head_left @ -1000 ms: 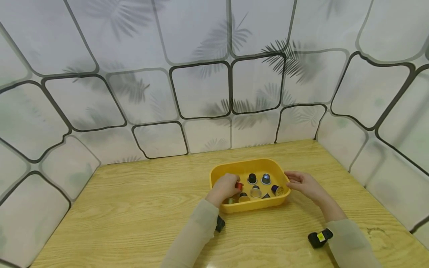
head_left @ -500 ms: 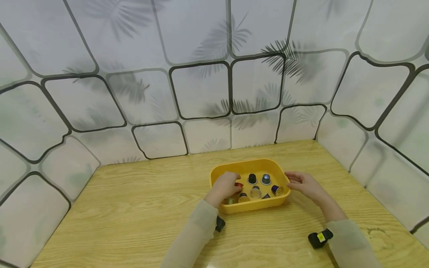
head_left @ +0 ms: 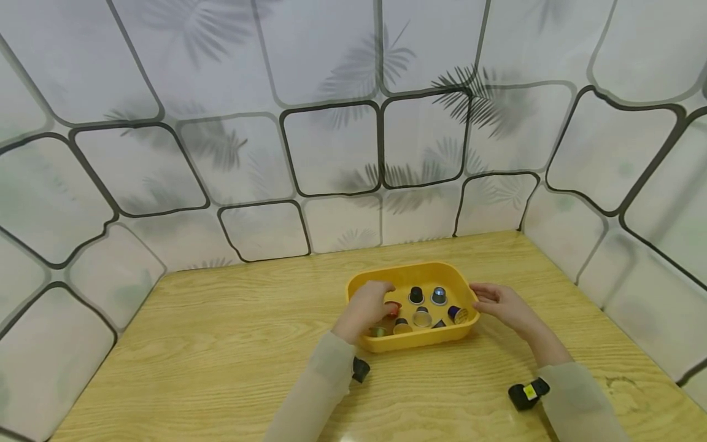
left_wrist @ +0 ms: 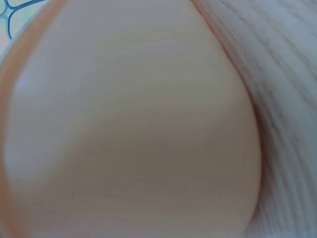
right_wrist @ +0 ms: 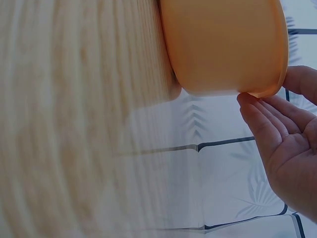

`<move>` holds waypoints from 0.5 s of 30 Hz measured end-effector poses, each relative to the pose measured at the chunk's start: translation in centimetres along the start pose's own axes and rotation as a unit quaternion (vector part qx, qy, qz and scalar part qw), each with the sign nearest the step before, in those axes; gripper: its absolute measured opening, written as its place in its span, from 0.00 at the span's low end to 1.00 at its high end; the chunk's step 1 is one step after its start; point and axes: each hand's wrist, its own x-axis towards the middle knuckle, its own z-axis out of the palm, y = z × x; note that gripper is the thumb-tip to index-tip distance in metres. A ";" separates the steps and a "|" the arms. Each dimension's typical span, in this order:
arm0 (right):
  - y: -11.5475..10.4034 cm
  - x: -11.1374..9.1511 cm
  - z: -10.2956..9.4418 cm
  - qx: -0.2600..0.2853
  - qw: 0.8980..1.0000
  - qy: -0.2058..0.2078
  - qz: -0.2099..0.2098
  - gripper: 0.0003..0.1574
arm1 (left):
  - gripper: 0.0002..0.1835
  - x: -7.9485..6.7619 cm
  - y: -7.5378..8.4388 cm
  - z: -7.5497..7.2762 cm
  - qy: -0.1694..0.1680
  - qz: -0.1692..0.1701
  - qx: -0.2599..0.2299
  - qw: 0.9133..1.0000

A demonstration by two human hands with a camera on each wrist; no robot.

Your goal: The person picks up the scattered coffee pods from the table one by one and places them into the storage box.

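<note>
A yellow tray (head_left: 425,338) stands on the wooden table with several coffee capsules inside. Over its left end, my left hand (head_left: 361,312) reaches in, thumb and fingers apart, the thumb right at a red coffee capsule (head_left: 394,308) that lies on the tray floor. Close up, the tray's wall (left_wrist: 129,119) fills most of the left wrist view, and no left finger shows there. My right hand (head_left: 504,307) touches the tray's right end with thumb and fingertips. In the right wrist view, the right hand's fingers (right_wrist: 267,130) are nearly straight against the wall's edge.
Inside the tray are a black capsule (head_left: 416,294), a grey-blue capsule (head_left: 439,295), a purple capsule (head_left: 455,314) and a green one (head_left: 378,332) near the left hand. Behind the table (head_left: 221,344) rises a patterned curtain wall (head_left: 337,150).
My left thumb and fingers have spread apart and drawn slightly left, letting go of the red coffee capsule, which now rests tilted in the tray. The right hand stays at the tray's end.
</note>
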 end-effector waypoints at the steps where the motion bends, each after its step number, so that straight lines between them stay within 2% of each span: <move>1: 0.0 0.0 0.0 0.000 1.000 0.000 0.001 0.34 | 0.20 -0.1 -0.1 -0.1 0.002 -0.002 -0.005 1.000; 7: 0.1 0.1 0.0 0.000 1.000 -0.002 0.003 0.34 | 0.19 -0.6 -0.7 -0.4 0.021 -0.002 -0.025 0.999; 15: 0.0 0.1 0.0 -0.002 1.000 0.000 0.002 0.34 | 0.17 -2.1 -1.3 -1.6 0.063 0.016 -0.035 0.997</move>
